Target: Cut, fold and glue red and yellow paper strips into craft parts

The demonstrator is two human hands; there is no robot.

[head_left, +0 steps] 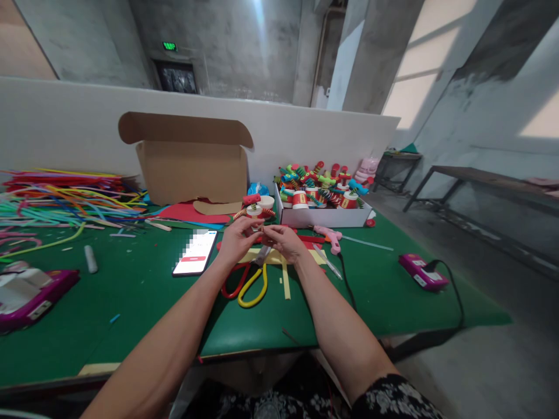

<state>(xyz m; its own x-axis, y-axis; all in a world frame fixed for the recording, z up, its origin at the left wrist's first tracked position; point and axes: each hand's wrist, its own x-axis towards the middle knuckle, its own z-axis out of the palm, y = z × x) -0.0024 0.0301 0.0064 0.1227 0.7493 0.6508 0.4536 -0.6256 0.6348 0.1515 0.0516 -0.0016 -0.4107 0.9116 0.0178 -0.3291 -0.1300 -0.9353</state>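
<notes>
My left hand [240,237] and my right hand [284,242] meet at the fingertips over the middle of the table. The fingers of both are pinched together around something too small to make out. Just beneath lie scissors [253,291] with one red and one yellow handle loop, on top of yellow paper [274,256]. Right behind my fingers stands a red and white cup figure [254,210] with coiled arms. A narrow yellow strip [286,279] points toward me. To the right of my right hand are a clear pen [328,262] and a pink glue gun [329,237].
A phone [196,253] lies left of my hands. Colourful pipe cleaners [65,198] pile up at far left, near a purple power strip [39,299]. Behind stand an open cardboard box [194,171] and a white box [323,218] of cup figures. Another purple power strip [423,272] sits right.
</notes>
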